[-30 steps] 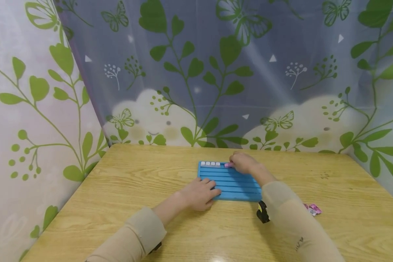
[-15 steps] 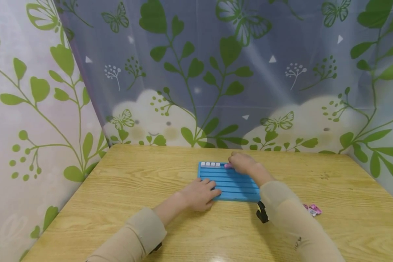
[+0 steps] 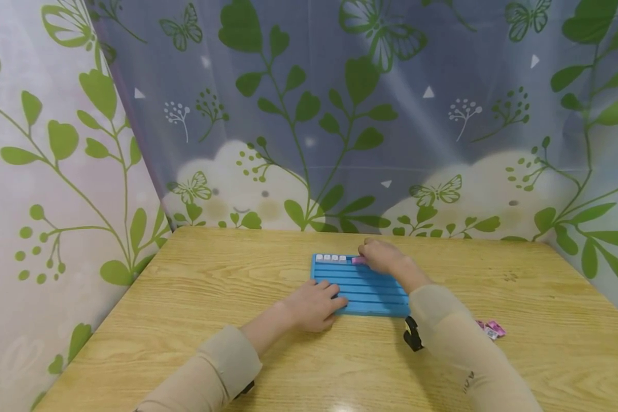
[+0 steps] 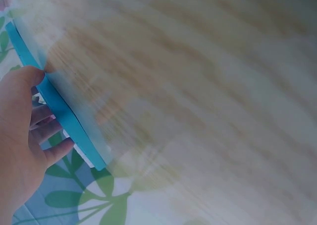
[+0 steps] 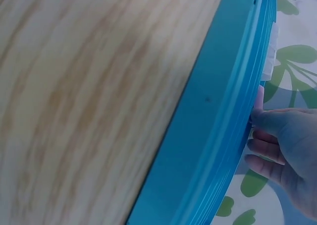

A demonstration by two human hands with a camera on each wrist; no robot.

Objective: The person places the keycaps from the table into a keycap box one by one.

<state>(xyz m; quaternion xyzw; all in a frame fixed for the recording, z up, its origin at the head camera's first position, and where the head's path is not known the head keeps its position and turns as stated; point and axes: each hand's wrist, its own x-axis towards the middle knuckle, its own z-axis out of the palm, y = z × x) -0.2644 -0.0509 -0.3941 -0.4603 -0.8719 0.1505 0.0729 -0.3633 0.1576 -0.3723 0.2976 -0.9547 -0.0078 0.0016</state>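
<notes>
A blue ridged board (image 3: 371, 297) lies on the wooden table, with several small white blocks (image 3: 331, 258) lined up at the left of its far row. To the right of these, in the same row, my right hand (image 3: 383, 256) pinches a small pink block (image 3: 357, 260). In the right wrist view the thumb and index finger meet at that pink block (image 5: 259, 97), and the other fingers curl below. My left hand (image 3: 311, 306) holds the board's near left corner. The left wrist view shows its thumb on the blue front edge (image 4: 62, 108) and its fingers behind.
A small pile of pink and white pieces (image 3: 491, 329) lies on the table (image 3: 226, 274) to the right, partly behind the right sleeve (image 3: 468, 343). A patterned curtain (image 3: 309, 114) hangs along the table's far edge, and another patterned cloth (image 3: 56, 200) stands at the left.
The right hand and the pink block have shifted very slightly left along the far row. The left hand, the board and the white blocks stay where they were.
</notes>
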